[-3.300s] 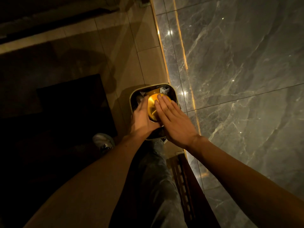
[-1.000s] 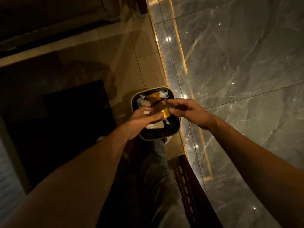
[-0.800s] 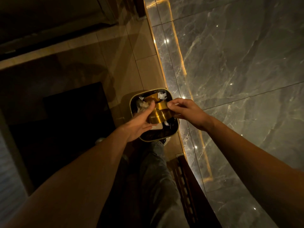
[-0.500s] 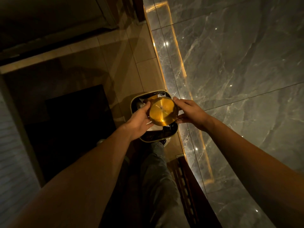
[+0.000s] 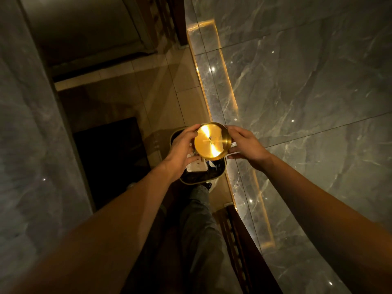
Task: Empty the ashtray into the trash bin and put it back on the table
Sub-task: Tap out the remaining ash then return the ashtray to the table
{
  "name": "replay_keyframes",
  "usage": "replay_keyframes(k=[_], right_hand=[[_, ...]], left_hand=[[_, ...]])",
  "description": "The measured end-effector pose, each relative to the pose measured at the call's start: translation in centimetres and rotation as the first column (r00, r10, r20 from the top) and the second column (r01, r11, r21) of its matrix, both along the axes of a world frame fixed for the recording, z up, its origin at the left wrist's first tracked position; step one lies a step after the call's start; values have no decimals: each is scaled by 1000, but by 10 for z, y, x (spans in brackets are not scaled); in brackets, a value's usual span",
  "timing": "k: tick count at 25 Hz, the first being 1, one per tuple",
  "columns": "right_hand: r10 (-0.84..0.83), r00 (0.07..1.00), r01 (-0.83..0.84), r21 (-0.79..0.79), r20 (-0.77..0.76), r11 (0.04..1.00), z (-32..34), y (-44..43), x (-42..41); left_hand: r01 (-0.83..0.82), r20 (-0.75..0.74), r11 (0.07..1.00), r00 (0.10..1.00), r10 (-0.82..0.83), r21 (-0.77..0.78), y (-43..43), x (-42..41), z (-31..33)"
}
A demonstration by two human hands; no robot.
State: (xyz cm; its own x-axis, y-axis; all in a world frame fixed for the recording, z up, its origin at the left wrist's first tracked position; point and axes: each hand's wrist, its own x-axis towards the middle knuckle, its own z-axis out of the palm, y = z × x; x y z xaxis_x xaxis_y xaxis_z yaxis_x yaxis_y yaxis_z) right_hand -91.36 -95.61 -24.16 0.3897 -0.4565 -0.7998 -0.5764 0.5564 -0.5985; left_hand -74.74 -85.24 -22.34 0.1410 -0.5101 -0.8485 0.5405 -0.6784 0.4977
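Observation:
A round gold ashtray (image 5: 211, 142) faces up at me above the trash bin (image 5: 192, 181), its shiny flat top catching the light with a small dark mark at the centre. My left hand (image 5: 182, 148) grips its left rim and my right hand (image 5: 244, 145) grips its right rim. The bin stands on the tiled floor below, with a pale rim, a dark liner and crumpled white paper (image 5: 196, 166) inside. Most of the bin is hidden behind my hands and the ashtray.
A grey marble wall (image 5: 307, 92) with a lit gold strip runs along the right. A dark mat (image 5: 110, 158) lies on the floor to the left. Another marble surface (image 5: 25, 134) fills the left edge. A wooden slatted piece (image 5: 239, 247) sits beside my leg.
The ashtray was tipped on its side over the bin and has been turned flat side up and lifted higher. Both hands have stayed on its rim. The view has shifted upward.

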Motion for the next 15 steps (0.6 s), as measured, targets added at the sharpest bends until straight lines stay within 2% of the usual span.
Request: replay_keyframes(k=[5, 11, 15], right_hand=[[37, 993, -31, -53, 111, 998, 37, 15, -3], [84, 972, -78, -34, 219, 996, 96, 23, -4], [213, 939, -181, -138, 271, 974, 139, 23, 1]], left_hand=[[214, 177, 973, 964, -197, -85, 18, -1, 43], [251, 209, 954, 954, -216, -162, 33, 10, 98], [296, 304, 926, 927, -220, -234, 42, 21, 135]])
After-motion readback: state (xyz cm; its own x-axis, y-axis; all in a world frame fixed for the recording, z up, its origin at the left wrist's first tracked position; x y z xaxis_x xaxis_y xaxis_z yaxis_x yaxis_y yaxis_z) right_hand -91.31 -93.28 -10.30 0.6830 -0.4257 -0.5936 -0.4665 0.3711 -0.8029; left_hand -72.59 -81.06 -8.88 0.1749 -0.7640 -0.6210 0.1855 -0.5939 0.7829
